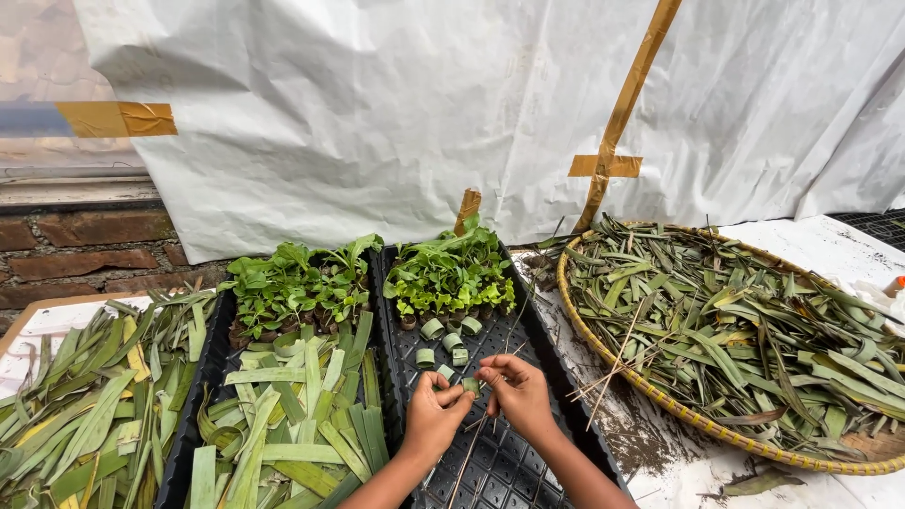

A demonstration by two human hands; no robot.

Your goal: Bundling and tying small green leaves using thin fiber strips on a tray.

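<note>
Together, the left hand [436, 415] and right hand [517, 391] pinch a small rolled leaf cup [469, 384] between their fingertips, just above the black tray [500, 462]. More cups [443, 341] sit beyond it, before the seedlings [451, 273]. Cut leaves [292, 415] fill the neighbouring tray, and a basket [660, 415] lies right.
</note>
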